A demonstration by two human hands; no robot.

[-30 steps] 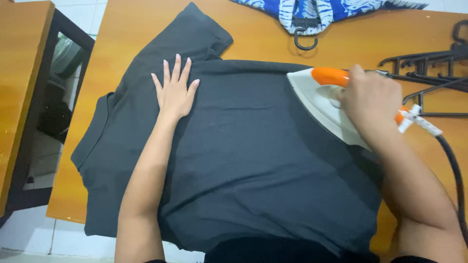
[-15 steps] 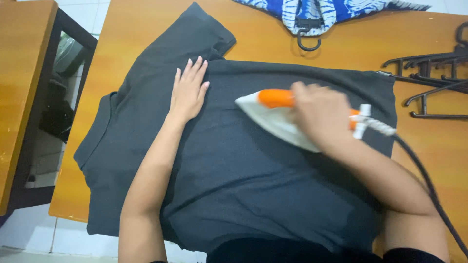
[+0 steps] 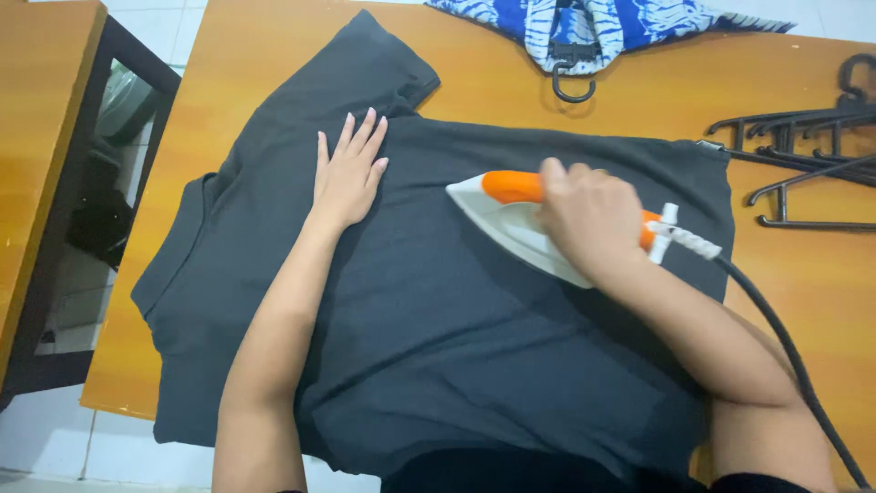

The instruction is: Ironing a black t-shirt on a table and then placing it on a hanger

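Pressing the dark grey shirt (image 3: 456, 310) spread on the wooden surface (image 3: 803, 274), the right hand (image 3: 589, 219) has its fingers wrapped around the iron (image 3: 511, 215) mid-shirt while the left hand (image 3: 347, 173), fingers together, flattens cloth just left of it; the next pass, I judge, needs smooth fabric ahead.

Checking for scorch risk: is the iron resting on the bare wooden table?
No, the iron sits on the dark grey shirt, gripped by the right hand.
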